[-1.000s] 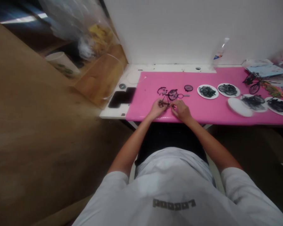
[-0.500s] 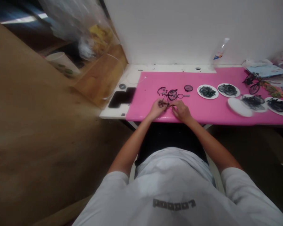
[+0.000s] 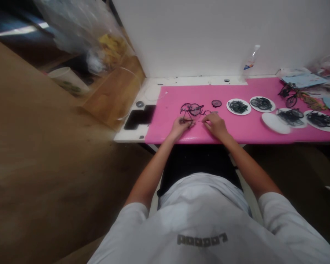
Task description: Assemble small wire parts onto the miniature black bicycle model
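Observation:
My left hand is closed around part of a small black model bicycle, near the front edge of the pink table cover. Its dark round wheel shows just beyond the fingers; the gripped end is partly hidden. To the right, apart from the bicycle, my right hand pinches a thin dark stick-like piece that points left. The piece is too small to name. A thin ringed part lies just beyond the right fingertips, and a loose black wheel rests farther back.
White plates of black parts stand at right, including one plate; a white lid-like disc overlaps another. Another model bicycle stands behind them. Black flat devices lie at left near a small roll. A clear bottle stands by the wall.
My right hand has drawn away to the right from the bicycle with the thin piece, so a gap shows between my hands. The view has shifted slightly.

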A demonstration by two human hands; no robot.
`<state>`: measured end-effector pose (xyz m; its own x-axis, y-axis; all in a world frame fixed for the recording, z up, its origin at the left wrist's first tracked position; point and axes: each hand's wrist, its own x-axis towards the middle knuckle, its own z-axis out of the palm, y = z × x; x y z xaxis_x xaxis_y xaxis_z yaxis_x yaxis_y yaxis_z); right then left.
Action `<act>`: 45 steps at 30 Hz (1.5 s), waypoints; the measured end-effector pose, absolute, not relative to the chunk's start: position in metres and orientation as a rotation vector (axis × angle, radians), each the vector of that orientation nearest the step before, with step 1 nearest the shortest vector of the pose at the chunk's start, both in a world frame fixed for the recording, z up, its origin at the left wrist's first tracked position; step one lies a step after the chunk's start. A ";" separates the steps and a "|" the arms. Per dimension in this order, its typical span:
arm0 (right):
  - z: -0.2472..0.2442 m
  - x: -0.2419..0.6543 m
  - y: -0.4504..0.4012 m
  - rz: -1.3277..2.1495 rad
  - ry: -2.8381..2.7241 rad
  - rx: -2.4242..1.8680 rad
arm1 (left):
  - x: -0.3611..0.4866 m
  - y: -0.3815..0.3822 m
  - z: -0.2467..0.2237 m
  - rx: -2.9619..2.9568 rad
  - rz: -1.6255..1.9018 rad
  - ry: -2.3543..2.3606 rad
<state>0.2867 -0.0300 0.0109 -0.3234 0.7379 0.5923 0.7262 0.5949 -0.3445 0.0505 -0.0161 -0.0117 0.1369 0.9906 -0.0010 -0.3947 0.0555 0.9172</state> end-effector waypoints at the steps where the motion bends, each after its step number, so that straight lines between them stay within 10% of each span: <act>1: 0.012 0.294 -0.027 0.018 -2.079 -1.206 | 0.051 -0.016 -0.010 0.916 1.279 0.823; 45: -0.006 0.315 -0.011 0.022 -2.005 -1.473 | 0.038 -0.024 0.011 0.659 1.187 0.699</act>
<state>0.3146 -0.0112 -0.0058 -0.1651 0.8613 0.4806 0.8504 0.3711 -0.3729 0.0376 -0.0236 0.0109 0.2223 0.9653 -0.1368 -0.5879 0.2447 0.7711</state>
